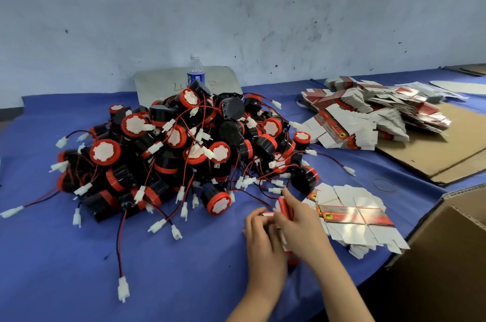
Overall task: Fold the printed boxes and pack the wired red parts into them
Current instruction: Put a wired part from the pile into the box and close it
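Note:
A big heap of black-and-red round parts (184, 148) with red and black wires and white plugs covers the middle of the blue table. Just in front of its right end, both my hands hold one red-and-white printed box (285, 210). My left hand (263, 237) grips its near side; my right hand (299, 224) curls over its top, index finger stretched toward the heap. Most of the box is hidden by my fingers. A small stack of flat box blanks (355, 219) lies right of my hands.
A larger pile of flat blanks (373, 114) lies at the back right, partly on a brown cardboard sheet (447, 156). An open cardboard carton (452, 242) stands at the right edge. A water bottle (196, 71) stands behind the heap. A rubber band (384, 185) lies near the cardboard.

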Demonstrator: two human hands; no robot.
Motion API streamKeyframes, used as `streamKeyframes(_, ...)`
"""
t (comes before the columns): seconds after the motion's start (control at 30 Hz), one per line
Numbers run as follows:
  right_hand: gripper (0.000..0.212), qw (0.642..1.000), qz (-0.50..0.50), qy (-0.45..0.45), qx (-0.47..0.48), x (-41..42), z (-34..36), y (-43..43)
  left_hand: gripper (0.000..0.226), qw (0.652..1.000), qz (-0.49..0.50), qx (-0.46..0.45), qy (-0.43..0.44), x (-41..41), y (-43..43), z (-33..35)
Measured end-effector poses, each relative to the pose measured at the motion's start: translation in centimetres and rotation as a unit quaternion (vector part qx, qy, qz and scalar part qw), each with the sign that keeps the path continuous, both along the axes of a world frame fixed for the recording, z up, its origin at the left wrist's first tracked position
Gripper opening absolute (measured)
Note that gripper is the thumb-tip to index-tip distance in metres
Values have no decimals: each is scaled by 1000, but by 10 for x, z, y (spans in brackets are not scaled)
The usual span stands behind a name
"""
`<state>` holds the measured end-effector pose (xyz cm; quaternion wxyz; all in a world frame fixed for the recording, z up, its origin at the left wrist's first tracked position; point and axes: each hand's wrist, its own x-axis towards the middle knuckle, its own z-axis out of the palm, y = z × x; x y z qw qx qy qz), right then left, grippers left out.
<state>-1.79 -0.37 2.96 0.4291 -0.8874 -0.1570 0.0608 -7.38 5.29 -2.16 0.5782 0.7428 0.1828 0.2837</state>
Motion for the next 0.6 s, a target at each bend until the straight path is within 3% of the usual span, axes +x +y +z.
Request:
streamKeyframes(0.17,47,999,19,-4,-36,5,1,1,29,995,-22,-97,-15,3,8,0)
streamKeyframes(0.37,53,972,62,-66,-216,-13,-15,23,18,952,-17,-304,-30,-1,16,-4)
streamKeyframes(0.6,54,947,85,-87,-297,-13,-17,26,24,945,4,-325,-36,-3,20,-5)
